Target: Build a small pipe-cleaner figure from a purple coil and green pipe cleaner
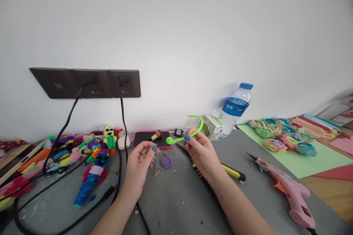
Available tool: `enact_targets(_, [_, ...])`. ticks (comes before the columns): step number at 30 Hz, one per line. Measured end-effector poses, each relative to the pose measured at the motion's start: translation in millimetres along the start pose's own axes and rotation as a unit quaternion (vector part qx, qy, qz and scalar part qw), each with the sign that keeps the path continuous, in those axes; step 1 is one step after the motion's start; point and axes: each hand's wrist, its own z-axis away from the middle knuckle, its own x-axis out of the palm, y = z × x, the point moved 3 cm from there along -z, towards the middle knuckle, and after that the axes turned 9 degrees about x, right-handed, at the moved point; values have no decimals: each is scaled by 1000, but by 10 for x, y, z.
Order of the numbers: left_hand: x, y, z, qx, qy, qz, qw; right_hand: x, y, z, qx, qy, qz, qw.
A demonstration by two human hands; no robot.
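Note:
My right hand (pixel 200 151) pinches a bright green pipe cleaner (pixel 199 129) between thumb and fingers. One end of it is coiled into a small ball at the left, and the other curves up and back in a hook. My left hand (pixel 142 158) is closed, thumb against fingertips, to the left of the coil and apart from it. Whatever it may hold is too small or hidden to make out. Between the hands, a round purple disc (pixel 166 161) lies on the grey table. Behind them is a pink-edged phone (pixel 138 139) with a small multicoloured piece (pixel 157 135) on it.
Pipe-cleaner figures (pixel 95 172) and black cables (pixel 123 117) crowd the left. Pliers (pixel 204 180) and a yellow cutter (pixel 231 172) lie by my right forearm. Further right are a pink glue gun (pixel 286 191) and paper flowers (pixel 284 132). A water bottle (pixel 234 112) leans against the wall beside a small box (pixel 213 127).

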Motion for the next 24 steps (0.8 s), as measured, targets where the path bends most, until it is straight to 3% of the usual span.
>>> enact_targets(7, [5, 32, 9, 36, -17, -8, 999, -14, 14, 6, -12, -12, 36, 999])
enact_targets(15, [25, 67, 17, 88, -48, -55, 993, 91, 17, 48, -130, -76, 231, 961])
enact_targets(24, [29, 81, 16, 98, -90, -106, 985, 180, 101, 128, -71, -202, 236, 948])
